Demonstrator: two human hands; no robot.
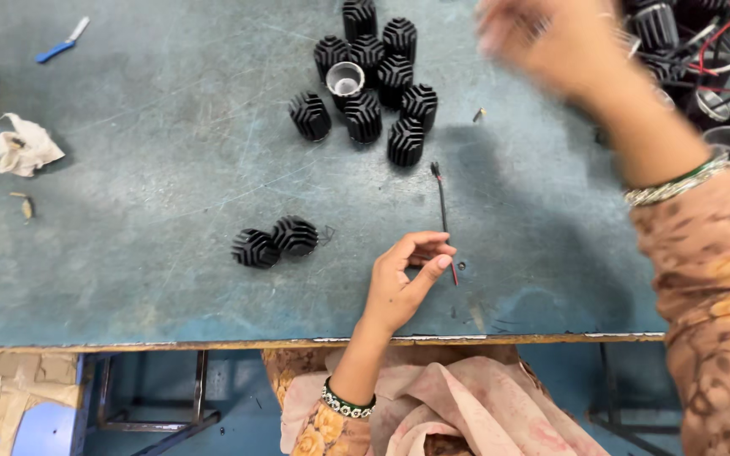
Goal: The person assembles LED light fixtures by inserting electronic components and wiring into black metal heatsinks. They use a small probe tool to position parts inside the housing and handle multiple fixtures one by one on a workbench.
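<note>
Left hand [400, 283] pinches the wire [443, 215] btwn thumb & fingertips, low end of it, wire lying on the table [154, 194] near the front edge. Right hand [542, 38] up top, blurred; can't tell its grip. 2 black finned parts [274, 242] just left; bigger cluster [373, 80] beyond.

Assembly workshop: scratched workbench [171, 169], finned black housings [369, 76]

No labels, signs or screens show anywhere in view. The only packaging-like thing is some flattened brown cardboard [10, 384] at the lower left, below the edge of the bench [128, 253], lying beside a pale blue sheet [40, 431]; whether it is a box cannot be told.
</note>
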